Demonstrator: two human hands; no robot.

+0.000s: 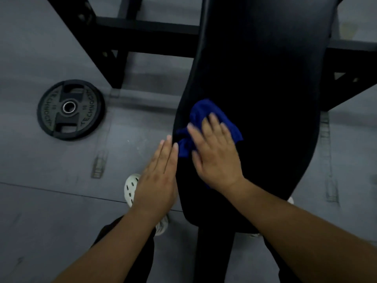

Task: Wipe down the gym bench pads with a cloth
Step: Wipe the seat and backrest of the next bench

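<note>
Dim, bluish light; fingertips perhaps motion-blurred, edges bowed by the lens.

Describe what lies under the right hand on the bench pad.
A blue cloth lies under the right hand, pressed on the black bench pad. Its edges show beyond the hand; the part beneath the palm, and the pad below, are covered.

The right grip (216,158) lies palm down, fingers straight and slightly spread, pressing flat on the blue cloth (204,111) near the left edge of the bench (265,78). Its bare forearm reaches in from the lower right. The left grip (159,180) is flat too, fingers straight and close together, set alongside the bench's left edge with its fingertips just beside the cloth. Its bare forearm comes in from the lower left.
</note>
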